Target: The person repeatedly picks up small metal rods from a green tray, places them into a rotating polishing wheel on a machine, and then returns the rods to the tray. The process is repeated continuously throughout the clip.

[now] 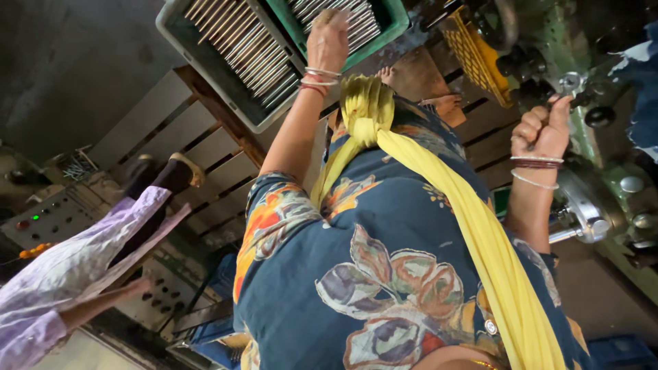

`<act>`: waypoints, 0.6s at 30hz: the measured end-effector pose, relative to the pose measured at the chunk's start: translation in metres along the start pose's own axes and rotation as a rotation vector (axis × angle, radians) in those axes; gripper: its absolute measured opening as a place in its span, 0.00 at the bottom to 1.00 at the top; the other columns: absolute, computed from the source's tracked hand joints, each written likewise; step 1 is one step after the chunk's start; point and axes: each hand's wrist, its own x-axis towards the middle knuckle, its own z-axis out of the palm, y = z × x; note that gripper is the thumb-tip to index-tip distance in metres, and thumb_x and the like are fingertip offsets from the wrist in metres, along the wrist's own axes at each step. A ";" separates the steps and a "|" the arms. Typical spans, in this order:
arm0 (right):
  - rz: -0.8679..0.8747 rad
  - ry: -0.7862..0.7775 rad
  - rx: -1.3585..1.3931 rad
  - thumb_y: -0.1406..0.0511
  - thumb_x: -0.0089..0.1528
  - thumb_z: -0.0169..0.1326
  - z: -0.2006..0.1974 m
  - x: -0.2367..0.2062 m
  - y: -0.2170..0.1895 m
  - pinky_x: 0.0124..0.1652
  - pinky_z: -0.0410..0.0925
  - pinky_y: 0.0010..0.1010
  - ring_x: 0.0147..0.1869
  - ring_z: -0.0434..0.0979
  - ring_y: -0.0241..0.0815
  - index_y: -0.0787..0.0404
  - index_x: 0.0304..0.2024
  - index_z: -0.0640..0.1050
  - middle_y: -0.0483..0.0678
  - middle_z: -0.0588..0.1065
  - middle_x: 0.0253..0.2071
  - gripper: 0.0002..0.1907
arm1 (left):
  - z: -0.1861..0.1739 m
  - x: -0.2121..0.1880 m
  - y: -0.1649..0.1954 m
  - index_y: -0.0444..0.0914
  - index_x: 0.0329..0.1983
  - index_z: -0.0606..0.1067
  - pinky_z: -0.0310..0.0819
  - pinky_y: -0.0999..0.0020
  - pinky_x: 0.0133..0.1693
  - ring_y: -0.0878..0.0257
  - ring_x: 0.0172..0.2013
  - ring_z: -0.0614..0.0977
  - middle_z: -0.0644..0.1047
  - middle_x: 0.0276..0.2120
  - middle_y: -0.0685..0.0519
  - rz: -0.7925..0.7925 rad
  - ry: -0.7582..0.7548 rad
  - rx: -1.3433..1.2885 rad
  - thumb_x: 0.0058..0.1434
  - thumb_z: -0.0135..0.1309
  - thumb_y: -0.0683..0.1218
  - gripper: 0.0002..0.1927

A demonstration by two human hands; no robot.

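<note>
My left hand [327,38] reaches forward over a green crate [394,20] of thin metal rods [356,24], its fingers curled down onto the rods. A grey crate [205,65] beside it holds more rods. My right hand [543,129] is closed around a handle [572,85] of a green machine [603,137] on the right. Both wrists wear bangles. My dark blue flowered dress and a yellow scarf [439,178] fill the middle of the view.
Another person in lilac clothes [75,267] stands at the left beside a grey control panel [48,219] with buttons. I stand on a wooden slatted platform [205,144]. A yellow crate [473,51] sits near the machine, and a blue crate [620,351] is at the lower right.
</note>
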 end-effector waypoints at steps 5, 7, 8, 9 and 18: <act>-0.029 0.016 0.021 0.52 0.74 0.58 0.006 0.000 -0.012 0.20 0.42 0.16 0.22 0.45 0.26 0.52 0.45 0.72 0.36 0.50 0.24 0.14 | -0.064 -0.031 -0.072 0.45 0.47 0.79 0.77 0.57 0.48 0.51 0.44 0.81 0.81 0.40 0.51 -0.309 0.227 0.105 0.59 0.53 0.36 0.16; -0.013 0.010 0.025 0.52 0.74 0.59 0.006 0.001 -0.014 0.21 0.43 0.17 0.22 0.44 0.26 0.51 0.44 0.71 0.35 0.50 0.26 0.14 | -0.092 -0.053 -0.094 0.42 0.40 0.77 0.76 0.57 0.45 0.50 0.44 0.80 0.79 0.40 0.49 -0.314 0.047 0.205 0.65 0.60 0.42 0.03; -0.009 0.006 0.031 0.52 0.74 0.59 0.006 0.001 -0.014 0.22 0.43 0.18 0.21 0.44 0.26 0.51 0.43 0.71 0.35 0.49 0.26 0.14 | -0.102 -0.063 -0.099 0.43 0.37 0.78 0.77 0.57 0.43 0.50 0.42 0.80 0.78 0.39 0.49 -0.322 -0.183 0.202 0.62 0.61 0.43 0.03; -0.011 0.015 0.024 0.52 0.74 0.59 0.006 0.002 -0.014 0.21 0.43 0.17 0.21 0.44 0.26 0.52 0.43 0.71 0.35 0.50 0.26 0.15 | -0.109 -0.073 -0.101 0.45 0.33 0.79 0.77 0.57 0.42 0.50 0.40 0.80 0.78 0.37 0.49 -0.324 -0.415 0.196 0.60 0.63 0.45 0.03; 0.020 0.032 -0.028 0.51 0.72 0.59 0.016 0.021 -0.004 0.20 0.43 0.16 0.25 0.45 0.28 0.51 0.43 0.71 0.36 0.50 0.26 0.15 | -0.095 -0.077 -0.097 0.38 0.43 0.76 0.75 0.49 0.39 0.43 0.40 0.81 0.81 0.37 0.46 -0.234 -0.434 -0.021 0.49 0.57 0.37 0.16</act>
